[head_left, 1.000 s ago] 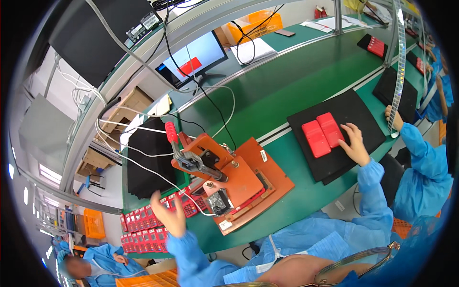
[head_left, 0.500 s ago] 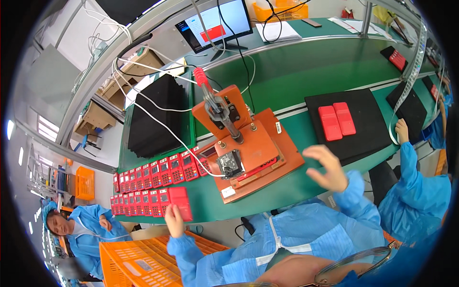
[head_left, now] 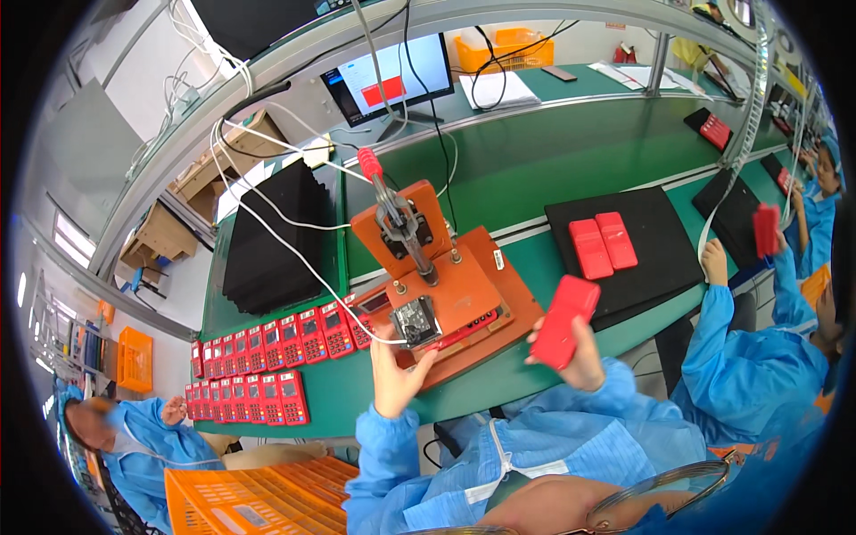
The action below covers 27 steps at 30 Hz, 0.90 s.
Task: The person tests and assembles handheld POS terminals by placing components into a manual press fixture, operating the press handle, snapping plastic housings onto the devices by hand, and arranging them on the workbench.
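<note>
My right hand (head_left: 584,361) grips a red payment terminal (head_left: 568,321), its plain red face up, in front of the press jig's right side. At the near left corner of the orange-brown press jig (head_left: 473,290), my left hand (head_left: 398,382) is open, thumb and fingers apart, with the fingertips by the jig's edge. A small black circuit board (head_left: 415,323) lies on the jig's top plate, beside a toggle clamp with a red handle (head_left: 369,164). Red keypad terminals (head_left: 292,398) stand in two rows to the left of the jig.
Two red terminals (head_left: 591,250) lie on a black mat (head_left: 655,241) at right. A stack of black sheets (head_left: 276,236) stands at left, a monitor (head_left: 388,85) behind. White cables cross toward the jig. An orange crate (head_left: 232,499) sits below; co-workers (head_left: 749,357) are at right and left.
My left hand has moved right, from the terminal rows to the jig. The plain-faced terminal beside it there is gone from the rows. My right hand, empty before, now holds a terminal.
</note>
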### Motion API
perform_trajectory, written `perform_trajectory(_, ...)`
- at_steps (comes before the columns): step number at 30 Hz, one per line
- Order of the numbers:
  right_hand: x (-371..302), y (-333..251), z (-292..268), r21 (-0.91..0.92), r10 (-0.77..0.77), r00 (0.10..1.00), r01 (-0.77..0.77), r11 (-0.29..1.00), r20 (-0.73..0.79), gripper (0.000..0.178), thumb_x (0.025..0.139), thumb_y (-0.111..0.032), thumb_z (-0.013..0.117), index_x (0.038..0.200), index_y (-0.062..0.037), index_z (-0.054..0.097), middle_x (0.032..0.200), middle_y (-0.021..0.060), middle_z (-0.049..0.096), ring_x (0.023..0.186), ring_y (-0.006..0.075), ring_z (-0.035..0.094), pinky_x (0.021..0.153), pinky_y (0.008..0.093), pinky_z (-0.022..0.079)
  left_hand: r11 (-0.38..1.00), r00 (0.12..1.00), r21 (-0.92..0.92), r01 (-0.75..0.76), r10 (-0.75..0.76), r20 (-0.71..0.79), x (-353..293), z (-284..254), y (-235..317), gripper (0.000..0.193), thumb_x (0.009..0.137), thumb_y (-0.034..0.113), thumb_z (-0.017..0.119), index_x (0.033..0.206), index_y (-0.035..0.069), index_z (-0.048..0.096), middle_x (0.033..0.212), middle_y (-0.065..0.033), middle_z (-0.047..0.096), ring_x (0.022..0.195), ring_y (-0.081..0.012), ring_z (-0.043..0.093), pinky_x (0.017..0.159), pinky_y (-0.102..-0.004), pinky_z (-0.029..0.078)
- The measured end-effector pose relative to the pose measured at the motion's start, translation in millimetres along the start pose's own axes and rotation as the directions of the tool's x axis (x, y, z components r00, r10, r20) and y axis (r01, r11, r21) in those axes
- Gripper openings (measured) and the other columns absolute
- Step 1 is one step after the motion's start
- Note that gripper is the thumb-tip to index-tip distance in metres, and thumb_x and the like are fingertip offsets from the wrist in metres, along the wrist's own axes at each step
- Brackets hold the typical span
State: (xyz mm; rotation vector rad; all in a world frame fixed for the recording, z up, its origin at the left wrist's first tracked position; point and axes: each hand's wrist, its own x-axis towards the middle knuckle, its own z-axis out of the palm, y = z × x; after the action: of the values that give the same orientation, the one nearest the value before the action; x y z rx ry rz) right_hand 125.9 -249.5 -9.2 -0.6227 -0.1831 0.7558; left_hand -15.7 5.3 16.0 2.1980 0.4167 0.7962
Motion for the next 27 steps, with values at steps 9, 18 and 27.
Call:
perform_trajectory(9, 51, -95, 18, -0.762, 0.138, 0.819, 0.569, -0.308, 0.556, 0.053, 0.081, -0.030, 0.067, 0.126, -0.0112, 0.044, 0.117, 0.0154, 0.048, 0.106, 0.0302, 0.050, 0.090, 0.0399, 0.041, 0.967, 0.925, -0.002, -0.255, 0.244, 0.291, 47, 13, -17, 0.047, 0.053, 0.029, 0.081, 0.090, 0.006, 0.061, 0.084, -0.0096, 0.064, 0.075, -0.0269, 0.062, 0.071, -0.0365, 0.050)
perform_trajectory(18, 118, -25, 25, -0.393, 0.335, 0.570, 0.792, -0.467, 0.750, 0.056, 0.080, -0.051, 0.059, 0.114, -0.0064, 0.054, 0.113, 0.0139, 0.050, 0.104, 0.0313, 0.048, 0.086, 0.0434, 0.039, 0.894, 0.976, -0.443, 0.071, -0.154, -0.154, -9, -23, -69, 0.058, 0.058, 0.009, 0.078, 0.109, -0.004, 0.055, 0.101, -0.0161, 0.060, 0.090, -0.0235, 0.060, 0.078, -0.0379, 0.051)
perform_trajectory(27, 130, 47, 35, -0.411, 0.324, 0.477, 0.876, -0.251, 0.817, 0.058, 0.086, -0.049, 0.050, 0.124, -0.0048, 0.045, 0.127, 0.0186, 0.046, 0.118, 0.0345, 0.042, 0.097, 0.0440, 0.035, 0.720, 0.929, -0.672, 0.171, -0.344, -0.133, -5, 2, -18, 0.064, 0.053, 0.023, 0.080, 0.105, -0.005, 0.055, 0.100, -0.0168, 0.059, 0.094, -0.0296, 0.058, 0.082, -0.0431, 0.049)
